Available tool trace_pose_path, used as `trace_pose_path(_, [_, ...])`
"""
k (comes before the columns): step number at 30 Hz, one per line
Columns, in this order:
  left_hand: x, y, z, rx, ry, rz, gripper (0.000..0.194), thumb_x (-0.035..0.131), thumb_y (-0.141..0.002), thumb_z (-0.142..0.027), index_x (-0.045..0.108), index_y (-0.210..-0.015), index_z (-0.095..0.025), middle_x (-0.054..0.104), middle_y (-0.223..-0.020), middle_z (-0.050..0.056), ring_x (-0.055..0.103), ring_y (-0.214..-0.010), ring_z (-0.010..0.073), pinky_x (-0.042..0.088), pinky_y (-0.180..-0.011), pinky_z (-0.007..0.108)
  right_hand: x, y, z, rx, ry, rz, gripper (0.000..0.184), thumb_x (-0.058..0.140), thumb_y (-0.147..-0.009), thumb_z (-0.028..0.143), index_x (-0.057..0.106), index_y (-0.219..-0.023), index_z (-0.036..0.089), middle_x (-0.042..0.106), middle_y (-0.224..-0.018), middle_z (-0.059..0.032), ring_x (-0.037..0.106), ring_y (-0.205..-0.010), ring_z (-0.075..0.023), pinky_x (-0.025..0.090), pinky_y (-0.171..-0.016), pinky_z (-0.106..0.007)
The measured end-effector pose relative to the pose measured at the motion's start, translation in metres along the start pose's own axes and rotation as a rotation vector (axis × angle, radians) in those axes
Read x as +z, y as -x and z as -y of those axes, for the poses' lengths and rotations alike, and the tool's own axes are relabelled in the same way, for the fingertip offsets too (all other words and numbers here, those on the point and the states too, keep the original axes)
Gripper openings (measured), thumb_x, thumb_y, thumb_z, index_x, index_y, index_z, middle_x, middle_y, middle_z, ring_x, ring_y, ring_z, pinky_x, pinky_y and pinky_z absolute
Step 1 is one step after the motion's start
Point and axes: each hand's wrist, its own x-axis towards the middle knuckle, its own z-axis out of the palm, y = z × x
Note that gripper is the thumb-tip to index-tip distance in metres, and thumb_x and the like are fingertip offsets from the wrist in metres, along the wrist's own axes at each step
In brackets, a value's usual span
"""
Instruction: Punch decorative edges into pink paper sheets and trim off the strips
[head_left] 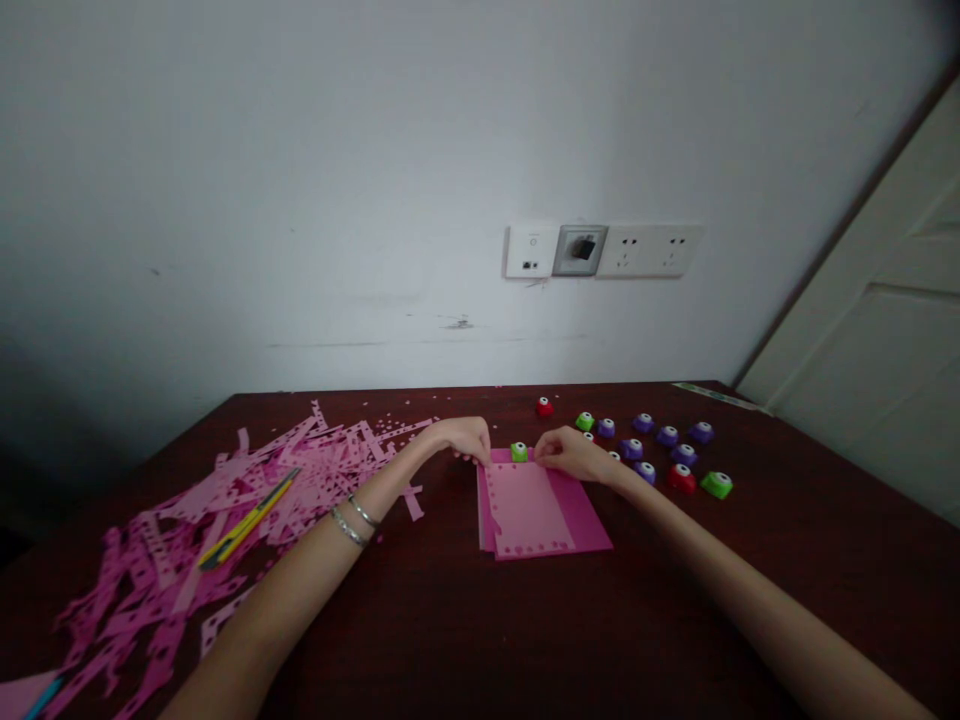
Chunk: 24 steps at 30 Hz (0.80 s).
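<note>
My left hand [471, 440] and right hand [571, 453] appear to pinch the back corners of the pale pink sheet [529, 505], which lies on top of the magenta paper [586, 525], with punched holes along its left and near edges. Uneven pull between my two pinches could skew the sheet across the magenta paper, or tear its hole-weakened margin. The green punch [519, 453], between my hands at the magenta paper's back edge, could tip if either hand swings inward.
</note>
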Motion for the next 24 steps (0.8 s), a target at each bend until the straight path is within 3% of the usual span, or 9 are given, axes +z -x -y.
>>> trace_pose_path(11, [-0.0027, 0.0035, -0.0013, -0.006, 0.007, 0.004, 0.016, 0.062, -0.062, -0.028, 0.063, -0.059, -0.012, 0.050, -0.046, -0.002, 0.042, -0.041, 0.0073, 0.029, -0.040, 0.020, 0.0020, 0.0000, 0.0004, 0.005, -0.024, -0.037, 0.014, 0.055, -0.071, 0.016, 0.067, -0.078, 0.013, 0.068, -0.071, -0.0047, 0.060, -0.064, -0.0150, 0.043, -0.058, -0.024])
trace_pose_path(24, [-0.0032, 0.0007, 0.0057, -0.043, 0.049, -0.029, 0.016, 0.059, -0.063, -0.027, 0.063, -0.061, -0.012, 0.052, -0.048, -0.002, 0.041, -0.038, 0.0061, 0.028, -0.039, 0.020, 0.0071, 0.0000, 0.0053, -0.032, -0.032, -0.173, 0.015, 0.052, -0.071, 0.016, 0.066, -0.078, 0.013, 0.067, -0.071, -0.0048, 0.058, -0.063, -0.0145, 0.041, -0.056, -0.024])
